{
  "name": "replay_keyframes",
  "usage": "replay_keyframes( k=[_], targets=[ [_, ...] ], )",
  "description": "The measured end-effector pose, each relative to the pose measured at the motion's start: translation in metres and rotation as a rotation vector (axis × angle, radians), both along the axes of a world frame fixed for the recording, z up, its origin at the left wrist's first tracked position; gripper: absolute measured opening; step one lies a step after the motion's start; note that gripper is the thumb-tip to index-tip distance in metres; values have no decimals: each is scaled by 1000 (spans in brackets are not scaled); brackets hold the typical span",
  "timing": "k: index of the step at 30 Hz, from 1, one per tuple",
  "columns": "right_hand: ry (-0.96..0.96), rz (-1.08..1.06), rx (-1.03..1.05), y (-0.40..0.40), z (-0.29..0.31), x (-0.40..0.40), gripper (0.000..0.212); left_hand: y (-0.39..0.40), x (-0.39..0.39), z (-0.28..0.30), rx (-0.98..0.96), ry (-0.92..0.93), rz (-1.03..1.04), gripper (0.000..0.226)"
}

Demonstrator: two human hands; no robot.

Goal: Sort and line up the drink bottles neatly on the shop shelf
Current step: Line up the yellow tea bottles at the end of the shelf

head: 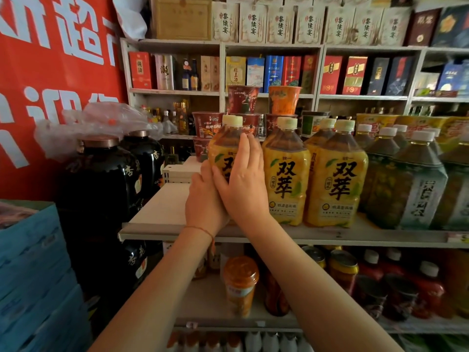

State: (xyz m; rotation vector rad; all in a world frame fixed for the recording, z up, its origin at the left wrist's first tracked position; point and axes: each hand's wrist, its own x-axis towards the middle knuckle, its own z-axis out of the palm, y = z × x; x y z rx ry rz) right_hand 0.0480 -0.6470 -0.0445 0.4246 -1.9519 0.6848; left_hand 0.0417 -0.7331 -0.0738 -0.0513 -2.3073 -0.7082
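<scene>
— What's at the left?
— Glossy black jars [101, 179] beside the pale shelf [162, 212]. The left hand [205, 201] wraps the yellow plastic bottle [225, 148] at the row's left end; the right hand [243, 184] lies flat on its label, fingers straight.
— And rightward?
— Two matching bottles [286, 174], then green-labelled ones [416, 189]. Noodle cups [243, 100] stand behind.

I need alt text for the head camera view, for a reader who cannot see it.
Two bare hands, left hand and right hand, hold the leftmost yellow tea bottle on a white shop shelf. To its right stand more yellow tea bottles, then green-labelled bottles. Instant noodle cups and boxed liquor fill the background.
</scene>
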Motion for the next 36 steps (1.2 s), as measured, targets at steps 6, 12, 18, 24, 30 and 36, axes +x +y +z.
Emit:
replay_keyframes(
  k=[6,12,18,24,30,36],
  targets=[
    [18,54,23,7,-4,3,66,5,9,2,110,17,-1,77],
    [172,231,-18,44,2,21,47,35,26,1,249,53,15,112],
    [315,-39,-544,144,22,18,42,87,33,3,-48,515,146,76],
    [-681,357,-1054,220,36,-12,59,151,17,23,-337,513,102,64],
    [-989,608,-996,231,20,-29,61,162,-2,15,-438,406,240,65],
    [-1045,651,-971,226,15,-40,64,160,-5,12,-475,458,309,64]
  ],
)
